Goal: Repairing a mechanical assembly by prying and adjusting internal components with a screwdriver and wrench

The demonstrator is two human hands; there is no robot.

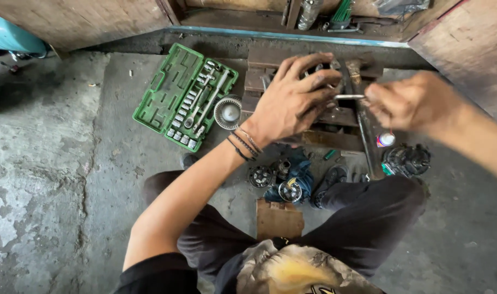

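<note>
My left hand [295,98] presses down with spread fingers on a dark metal part [327,73] that rests on a wooden pallet [259,76]. The part is mostly hidden under the fingers. My right hand [406,100] grips a slim metal tool [349,97] whose shaft points left into the part, just beside my left fingertips. Dark bracelets circle my left wrist.
An open green socket set case [167,90] lies on the concrete at the left, a round finned metal part [228,112] beside it. Several motor parts on a blue cloth [297,177], a small can [385,140], a black round housing [406,160] and a wood block [279,219] lie near my knees.
</note>
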